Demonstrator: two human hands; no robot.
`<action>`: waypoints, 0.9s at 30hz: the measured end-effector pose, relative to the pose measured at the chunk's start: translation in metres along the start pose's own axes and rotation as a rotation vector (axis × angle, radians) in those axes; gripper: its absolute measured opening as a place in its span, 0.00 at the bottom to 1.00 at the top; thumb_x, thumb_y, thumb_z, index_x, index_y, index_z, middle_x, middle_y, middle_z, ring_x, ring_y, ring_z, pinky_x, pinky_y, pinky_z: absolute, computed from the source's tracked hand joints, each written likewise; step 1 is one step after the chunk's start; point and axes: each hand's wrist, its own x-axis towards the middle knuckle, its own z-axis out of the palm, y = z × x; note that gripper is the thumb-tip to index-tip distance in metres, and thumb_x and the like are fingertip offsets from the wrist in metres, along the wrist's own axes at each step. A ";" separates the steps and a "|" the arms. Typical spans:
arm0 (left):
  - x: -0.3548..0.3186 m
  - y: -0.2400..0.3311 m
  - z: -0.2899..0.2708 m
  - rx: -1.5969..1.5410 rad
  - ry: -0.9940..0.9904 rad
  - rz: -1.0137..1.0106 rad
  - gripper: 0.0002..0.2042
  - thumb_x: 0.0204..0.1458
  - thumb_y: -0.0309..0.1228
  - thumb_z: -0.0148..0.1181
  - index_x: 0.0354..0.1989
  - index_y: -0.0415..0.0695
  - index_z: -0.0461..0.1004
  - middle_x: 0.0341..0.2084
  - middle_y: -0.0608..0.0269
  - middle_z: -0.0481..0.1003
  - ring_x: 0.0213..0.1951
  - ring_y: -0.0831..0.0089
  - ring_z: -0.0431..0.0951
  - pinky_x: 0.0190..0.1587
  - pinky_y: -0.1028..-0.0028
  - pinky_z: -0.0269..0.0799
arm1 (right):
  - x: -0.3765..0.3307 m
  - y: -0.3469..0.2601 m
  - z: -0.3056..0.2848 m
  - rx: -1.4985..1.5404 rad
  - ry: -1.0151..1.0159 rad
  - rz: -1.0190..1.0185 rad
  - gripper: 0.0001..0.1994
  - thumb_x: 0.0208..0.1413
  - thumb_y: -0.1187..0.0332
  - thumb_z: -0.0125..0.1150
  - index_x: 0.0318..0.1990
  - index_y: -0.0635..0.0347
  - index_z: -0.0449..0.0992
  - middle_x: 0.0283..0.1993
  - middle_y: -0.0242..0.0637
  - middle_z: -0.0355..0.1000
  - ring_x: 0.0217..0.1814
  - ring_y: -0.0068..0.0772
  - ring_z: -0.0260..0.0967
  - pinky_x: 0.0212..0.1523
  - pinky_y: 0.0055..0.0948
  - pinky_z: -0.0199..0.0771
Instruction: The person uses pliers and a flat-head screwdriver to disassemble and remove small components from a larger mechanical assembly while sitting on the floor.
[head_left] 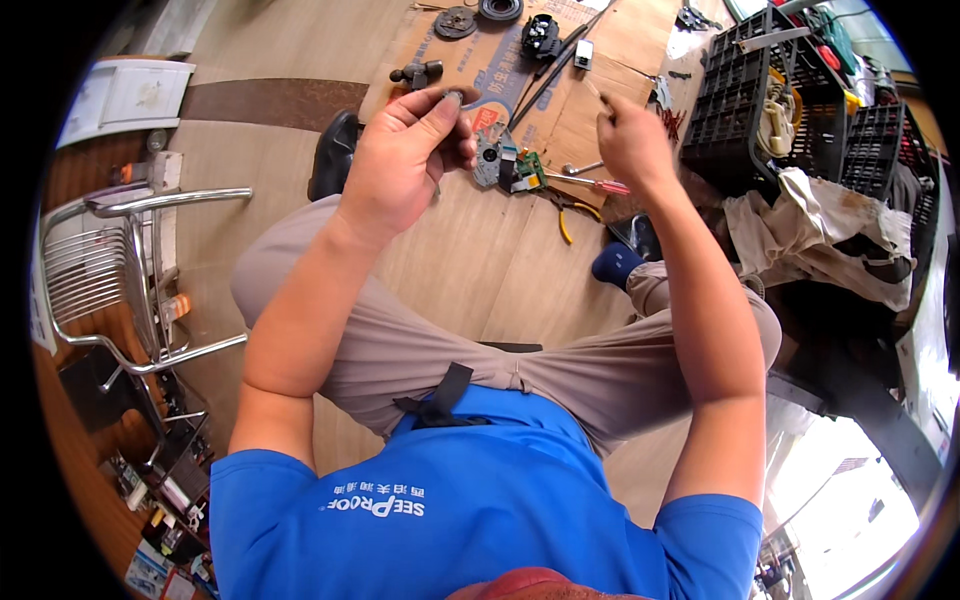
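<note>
My left hand (pixel 395 170) is raised over the near left edge of a cardboard sheet (pixel 640 40), thumb and fingers pinching a small greyish piece (pixel 453 94) whose kind I cannot make out. Farther right, my right hand (pixel 637 148) is closed in a fist around something mostly hidden; only a thin pale tip (pixel 595 91) sticks out. Between the hands lie a flat grey metal part (pixel 489 155) with a dark round centre and a green circuit board (pixel 528 173). Close by are a screwdriver (pixel 610 187) with a red and clear handle and yellow-handled pliers (pixel 567 222).
A hammer (pixel 418 73), a dark disc (pixel 456 22), a black plastic part (pixel 540 38) and a small white-and-black block (pixel 584 55) lie on the cardboard. Black crates (pixel 740 110) with a pale cloth (pixel 810 215) stand right. A metal-framed chair (pixel 150 270) is left.
</note>
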 end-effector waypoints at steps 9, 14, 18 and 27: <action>-0.001 0.004 0.002 0.071 0.069 0.053 0.11 0.60 0.32 0.53 0.43 0.37 0.74 0.26 0.64 0.76 0.26 0.80 0.74 0.31 0.78 0.73 | -0.049 0.143 0.173 -0.390 -0.674 0.273 0.16 0.51 0.73 0.50 0.48 0.51 0.77 0.49 0.46 0.74 0.52 0.48 0.72 0.50 0.40 0.74; -0.003 0.004 -0.002 0.105 0.071 0.027 0.12 0.61 0.32 0.51 0.47 0.38 0.73 0.26 0.67 0.72 0.28 0.77 0.73 0.32 0.76 0.70 | -0.073 0.116 0.229 -0.275 -0.741 0.063 0.12 0.46 0.73 0.54 0.38 0.64 0.78 0.42 0.52 0.75 0.48 0.51 0.73 0.50 0.43 0.73; 0.002 0.007 -0.001 0.129 0.019 0.025 0.13 0.62 0.33 0.51 0.47 0.37 0.73 0.26 0.67 0.72 0.28 0.78 0.73 0.32 0.77 0.70 | -0.063 0.122 0.246 -0.214 -0.728 0.001 0.12 0.47 0.70 0.57 0.40 0.63 0.77 0.44 0.54 0.74 0.49 0.51 0.72 0.51 0.44 0.71; 0.003 0.014 -0.007 0.173 0.089 0.018 0.13 0.62 0.32 0.50 0.49 0.38 0.72 0.27 0.67 0.72 0.28 0.78 0.73 0.33 0.77 0.71 | -0.081 0.114 0.239 -0.290 -0.510 0.480 0.19 0.56 0.54 0.55 0.42 0.62 0.76 0.47 0.50 0.74 0.50 0.49 0.72 0.49 0.42 0.73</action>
